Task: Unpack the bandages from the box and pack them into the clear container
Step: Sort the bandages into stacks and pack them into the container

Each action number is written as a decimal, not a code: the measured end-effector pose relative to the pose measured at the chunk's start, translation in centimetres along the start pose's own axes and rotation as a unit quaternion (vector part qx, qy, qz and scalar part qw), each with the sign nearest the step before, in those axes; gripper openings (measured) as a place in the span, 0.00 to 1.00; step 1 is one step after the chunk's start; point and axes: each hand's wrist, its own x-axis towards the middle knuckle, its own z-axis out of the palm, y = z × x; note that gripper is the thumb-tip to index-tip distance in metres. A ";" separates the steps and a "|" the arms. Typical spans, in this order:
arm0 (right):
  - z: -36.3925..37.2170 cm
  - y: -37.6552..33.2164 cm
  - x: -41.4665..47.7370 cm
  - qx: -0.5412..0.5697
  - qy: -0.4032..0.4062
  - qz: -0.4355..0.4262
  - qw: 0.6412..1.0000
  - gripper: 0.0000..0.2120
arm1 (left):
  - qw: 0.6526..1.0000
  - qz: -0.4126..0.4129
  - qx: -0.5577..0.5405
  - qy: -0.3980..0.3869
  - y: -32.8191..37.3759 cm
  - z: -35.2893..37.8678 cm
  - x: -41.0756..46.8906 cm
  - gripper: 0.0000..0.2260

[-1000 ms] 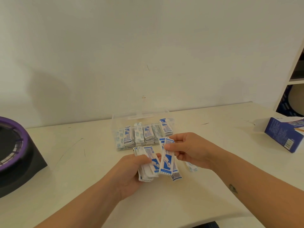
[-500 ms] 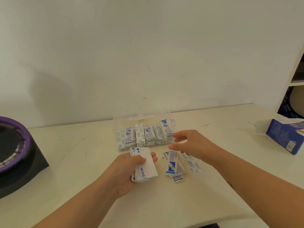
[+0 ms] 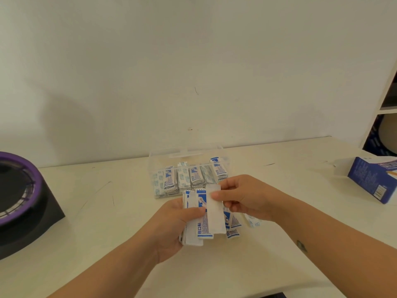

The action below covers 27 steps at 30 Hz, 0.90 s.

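Note:
My left hand (image 3: 171, 224) grips a stack of white and blue bandages (image 3: 194, 224) above the table, just in front of the clear container (image 3: 189, 154). My right hand (image 3: 242, 196) pinches one white bandage (image 3: 214, 211) at its top end, against the right side of the stack. The container holds several bundles of bandages standing in a row. A few loose bandages (image 3: 233, 224) lie on the table under my right hand. The blue bandage box (image 3: 373, 179) lies open at the far right.
A black device with a purple ring (image 3: 19, 196) stands at the left edge of the white table (image 3: 107, 211). A white shelf unit (image 3: 386, 104) rises at the far right. The wall runs close behind the container.
My right hand had dropped a few bandages onto the table and opened. It has now come back to the stack and pinched a single white bandage.

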 end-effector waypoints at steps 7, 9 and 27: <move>0.0 -0.4 -0.3 -0.036 0.012 -0.004 0.999 0.07 | 0.999 0.003 -0.016 0.031 -0.4 0.3 0.1 0.08; -0.3 -0.9 -0.6 -0.071 0.095 -0.062 0.991 0.05 | 0.999 0.001 -0.025 0.045 -0.5 0.2 0.3 0.08; 2.1 0.4 -1.5 -0.196 0.129 -0.171 0.957 0.16 | 0.996 -0.030 -0.061 0.053 -0.5 0.7 0.0 0.06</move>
